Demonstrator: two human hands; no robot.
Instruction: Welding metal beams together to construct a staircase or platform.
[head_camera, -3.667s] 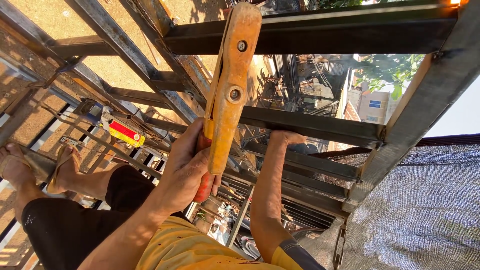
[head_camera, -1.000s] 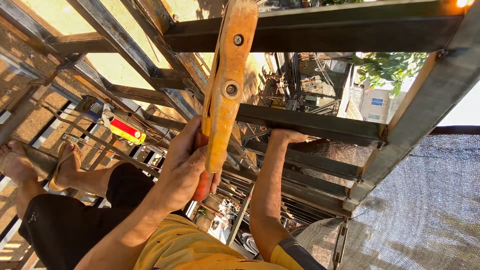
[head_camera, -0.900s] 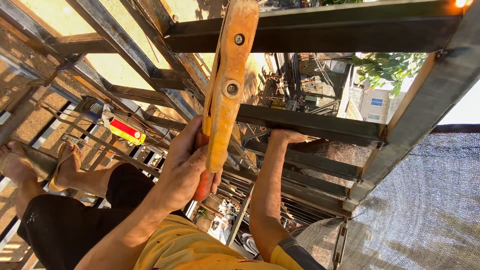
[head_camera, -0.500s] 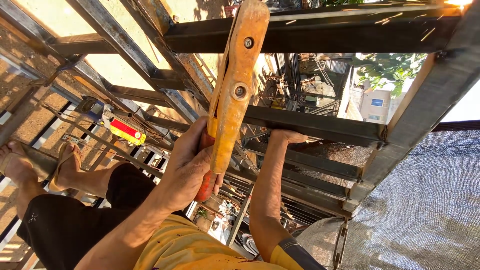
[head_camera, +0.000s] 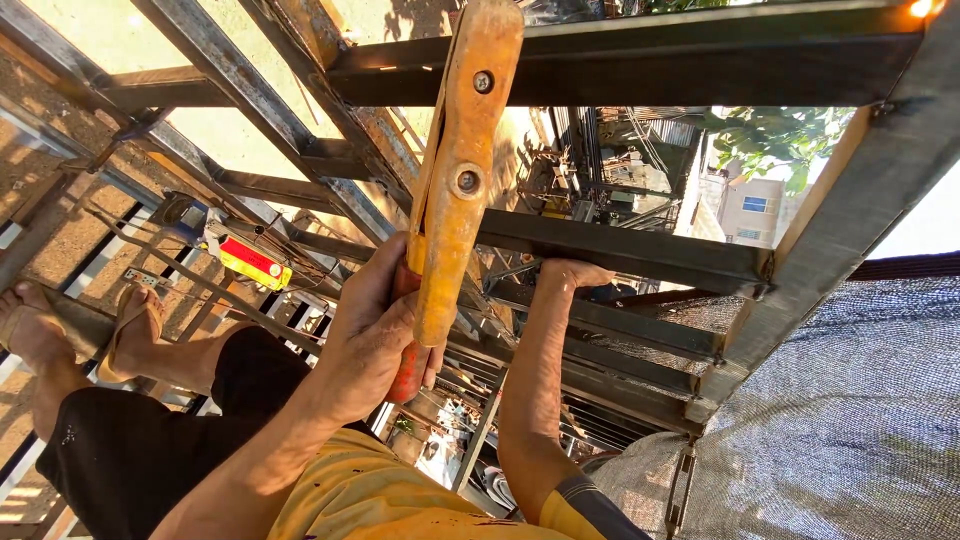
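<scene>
Rusty steel frame (head_camera: 620, 255) high above street. Left hand (head_camera: 375, 330) clenched round long orange clamp-like tool (head_camera: 462, 170); right hand (head_camera: 568, 275) curled over dark crossbeam.

left hand (head_camera: 375, 335): I see its fingers (head_camera: 385, 270) wrapped round the lower handles of the orange clamp tool (head_camera: 462, 170), which stands tall
clamp tool top: up against the dark steel beam (head_camera: 640, 62), jaws not readable
right hand (head_camera: 572, 273): gripping the edge of a lower steel crossbar (head_camera: 630, 255)
feet: left sandalled foot (head_camera: 135, 330) resting on a frame bar
below: yellow-red box (head_camera: 255, 263) lying on the frame
right side: grey mesh netting (head_camera: 850, 420)
</scene>
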